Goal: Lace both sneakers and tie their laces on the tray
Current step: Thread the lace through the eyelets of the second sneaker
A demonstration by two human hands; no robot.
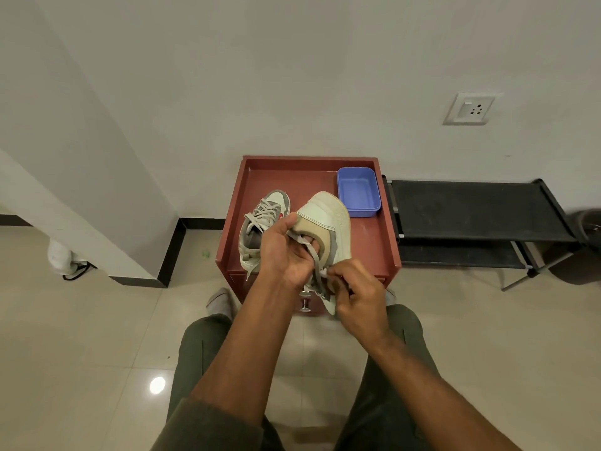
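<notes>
A pale tiled floor spread under everything, and a plain white wall stood at the far side with a white wall socket on the right. A black metal rack sat low against that wall on the right. Just left of it stood a red-brown cabinet whose top was a tray with a raised rim. A person sat near it in dark green trousers. On the left part of the tray lay a white and grey sneaker with its laces already threaded, toe pointing far. Over the near middle of the tray a second white, tan and grey sneaker was held up and tipped, its pale sole turned to the far right. The left hand gripped this sneaker, with fingers curled into its opening and the thumb on its side. The right hand pinched a grey flat shoelace near its white tip, close to the near end of the sneaker. A small blue plastic box with no lid sat in the tray's far right corner.
</notes>
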